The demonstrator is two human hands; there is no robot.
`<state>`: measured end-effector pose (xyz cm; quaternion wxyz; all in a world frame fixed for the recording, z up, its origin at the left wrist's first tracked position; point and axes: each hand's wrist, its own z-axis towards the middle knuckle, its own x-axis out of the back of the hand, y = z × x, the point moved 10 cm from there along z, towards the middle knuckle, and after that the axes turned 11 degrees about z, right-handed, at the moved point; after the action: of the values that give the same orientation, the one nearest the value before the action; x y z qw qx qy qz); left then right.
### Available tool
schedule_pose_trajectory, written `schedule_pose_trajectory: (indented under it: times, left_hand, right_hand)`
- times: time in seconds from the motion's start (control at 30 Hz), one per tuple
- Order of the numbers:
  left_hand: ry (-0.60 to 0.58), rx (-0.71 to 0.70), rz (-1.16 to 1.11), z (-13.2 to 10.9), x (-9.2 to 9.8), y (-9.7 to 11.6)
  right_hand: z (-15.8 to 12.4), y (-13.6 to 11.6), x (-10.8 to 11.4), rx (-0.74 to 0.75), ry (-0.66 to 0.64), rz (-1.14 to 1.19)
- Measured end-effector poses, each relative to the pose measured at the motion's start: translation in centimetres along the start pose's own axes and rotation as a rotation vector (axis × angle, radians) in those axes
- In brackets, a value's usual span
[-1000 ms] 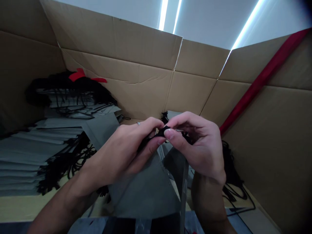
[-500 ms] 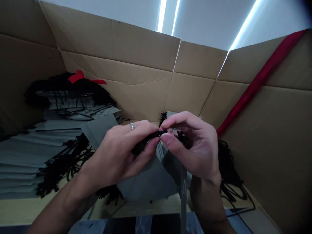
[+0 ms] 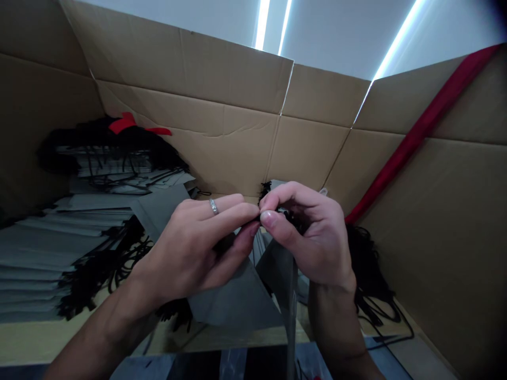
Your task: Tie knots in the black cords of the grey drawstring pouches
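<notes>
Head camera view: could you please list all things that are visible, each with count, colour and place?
cardboard walls: several panels, brown, all around
red strip: one, red, diagonal on the right wall
ceiling lights: three strips, white, top
flat bags: one stack, grey with black cords, left
rear pile: one, grey and black, behind that stack
red piece: one, red, on top of the rear pile
loose cords: one bundle, black, right, by the wall
table top: one, light wood, lower left
grey bag: one, grey, below the hands
black cord: one, black, pinched between both hands
ring: one, silver, on the left hand
left hand: one, centre, fingers closed on the black cord
right hand: one, centre right, fingers closed on the black cord
</notes>
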<state>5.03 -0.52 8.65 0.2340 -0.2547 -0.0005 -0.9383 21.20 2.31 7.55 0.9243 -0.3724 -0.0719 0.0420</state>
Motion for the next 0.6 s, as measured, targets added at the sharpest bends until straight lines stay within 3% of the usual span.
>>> schedule_pose_trajectory:
  times: [0.17,0.3,0.4,0.6]
  left_hand:
    - [-0.012,-0.048,0.081,-0.2,0.0,0.5]
    - [-0.021,0.042,0.030,0.0,0.2,-0.4]
    - [-0.026,0.120,-0.075,0.1,0.2,-1.3]
    - [0.020,0.145,-0.146,0.1,0.0,-1.4]
  right_hand:
    - [0.3,1.0,-0.6,-0.083,-0.069,0.146]
    - [0.6,0.7,-0.6,-0.065,-0.070,0.217]
    - [0.8,0.5,-0.6,-0.046,-0.055,0.192]
    - [0.6,-0.1,-0.5,0.033,-0.026,0.067]
